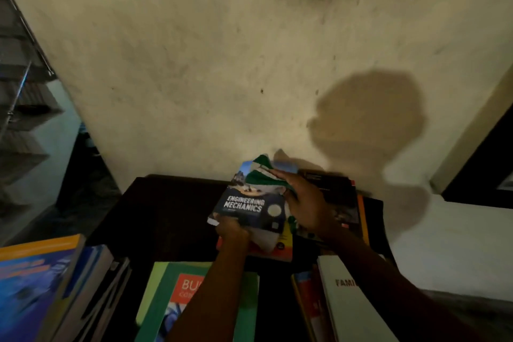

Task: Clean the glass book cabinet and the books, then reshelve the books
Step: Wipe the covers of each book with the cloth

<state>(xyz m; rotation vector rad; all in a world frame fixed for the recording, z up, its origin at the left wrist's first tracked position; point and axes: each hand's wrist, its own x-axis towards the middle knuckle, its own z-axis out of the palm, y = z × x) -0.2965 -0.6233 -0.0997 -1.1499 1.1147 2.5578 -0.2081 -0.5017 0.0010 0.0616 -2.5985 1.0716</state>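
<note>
Dark desk set against a plain wall, catalogued from the near edge outward.

1. Nearest, below the left grip: green book, flat, partly covered by the forearm. To its left, a blue-and-yellow book pile; under the right forearm, a white book.
2. Left grip: clenched on the near edge of the Engineering Mechanics book, which is raised and tilted above an orange book lying directly beneath.
3. Right grip: fingers extended and flattened, pressing a green-and-white cloth against the far right part of that cover. Step judged: wiping this book; reshelving not yet begun.
4. Just right of and beneath the right grip: dark book stack, flat.
5. Beyond both grips: stained cream wall carrying a head shadow.
6. Far left of the left grip: a framed shelving unit, possibly the cabinet; too blurred to confirm.

Hazards, as judgement:
- Book is supported at one edge only; wiping pressure on the far end could lever it out of the left grip onto the stack below.
- Cloth dragging across a cover corner could fold or crease it.
- A forearm sweeping sideways could shove the surrounding piles, which sit close on both sides.
</note>
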